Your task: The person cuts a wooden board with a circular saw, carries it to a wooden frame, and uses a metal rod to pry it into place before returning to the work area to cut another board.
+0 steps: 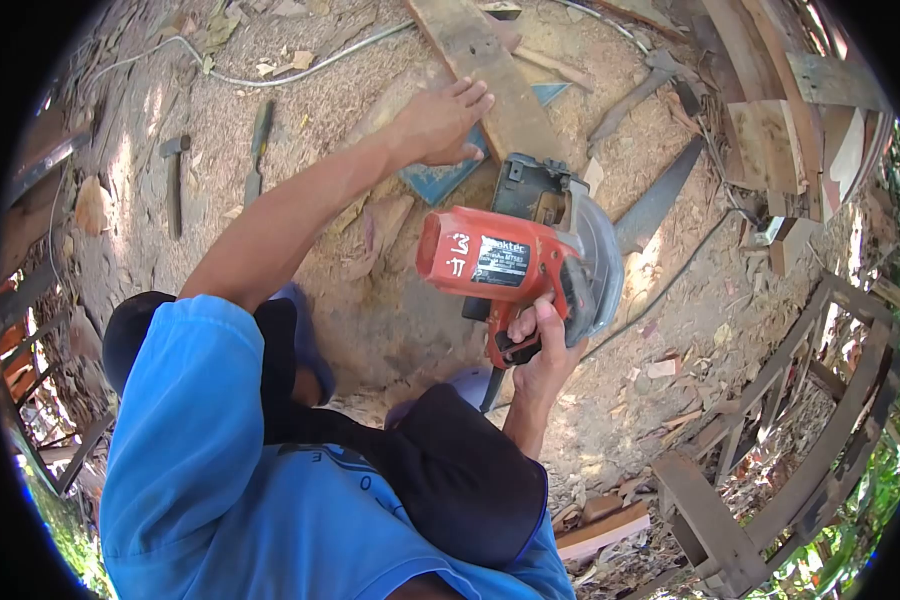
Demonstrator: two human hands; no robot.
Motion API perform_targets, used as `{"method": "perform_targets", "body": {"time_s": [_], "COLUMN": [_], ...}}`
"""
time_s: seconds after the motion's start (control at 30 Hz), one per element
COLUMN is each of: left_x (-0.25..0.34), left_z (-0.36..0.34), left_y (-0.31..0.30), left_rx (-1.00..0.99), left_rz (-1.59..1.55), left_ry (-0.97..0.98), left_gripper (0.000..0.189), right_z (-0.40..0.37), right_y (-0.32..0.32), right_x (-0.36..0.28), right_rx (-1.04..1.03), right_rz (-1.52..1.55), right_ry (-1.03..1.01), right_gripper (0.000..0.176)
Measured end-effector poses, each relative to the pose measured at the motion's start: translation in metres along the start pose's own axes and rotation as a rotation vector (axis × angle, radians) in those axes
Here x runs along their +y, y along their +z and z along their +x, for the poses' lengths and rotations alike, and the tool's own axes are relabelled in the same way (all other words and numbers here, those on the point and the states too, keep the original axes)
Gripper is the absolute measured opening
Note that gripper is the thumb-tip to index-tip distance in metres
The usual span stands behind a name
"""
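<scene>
My right hand is wrapped round the rear handle of a red circular saw, with its clear-grey blade guard on the right side. The saw's dark base plate meets the near end of a wooden board, which runs away toward the top. Flat against the board's left edge lies my left hand, its fingers stretched out and holding nothing. Beneath the board, a blue flat piece shows on both sides. The saw blade itself is mostly hidden by the guard and body.
A hammer and a chisel lie on the ground at left. Right of the board are a handsaw and a hatchet. A pale cable crosses the top. Wooden frames and scraps line the right.
</scene>
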State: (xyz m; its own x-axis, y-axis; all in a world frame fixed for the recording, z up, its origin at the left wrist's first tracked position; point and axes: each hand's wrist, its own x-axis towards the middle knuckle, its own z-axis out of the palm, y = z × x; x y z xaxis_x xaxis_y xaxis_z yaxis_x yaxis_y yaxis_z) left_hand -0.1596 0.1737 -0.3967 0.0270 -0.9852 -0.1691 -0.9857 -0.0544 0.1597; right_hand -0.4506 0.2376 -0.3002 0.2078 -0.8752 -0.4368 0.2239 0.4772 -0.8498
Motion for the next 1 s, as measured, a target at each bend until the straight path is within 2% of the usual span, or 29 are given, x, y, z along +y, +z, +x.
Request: {"method": "perform_targets", "body": {"time_s": [1.0], "left_x": [-0.002], "left_z": [-0.005], "left_y": [-0.002], "left_rx": [0.026], "left_rz": [-0.071], "left_ry": [0.018], "left_gripper": [0.081], "right_z": [0.033], "right_y": [0.022], "right_x": [-0.013], "right_rx": [0.023], "right_rz": [-0.013], "right_ry": [-0.015], "right_gripper": [0.014]}}
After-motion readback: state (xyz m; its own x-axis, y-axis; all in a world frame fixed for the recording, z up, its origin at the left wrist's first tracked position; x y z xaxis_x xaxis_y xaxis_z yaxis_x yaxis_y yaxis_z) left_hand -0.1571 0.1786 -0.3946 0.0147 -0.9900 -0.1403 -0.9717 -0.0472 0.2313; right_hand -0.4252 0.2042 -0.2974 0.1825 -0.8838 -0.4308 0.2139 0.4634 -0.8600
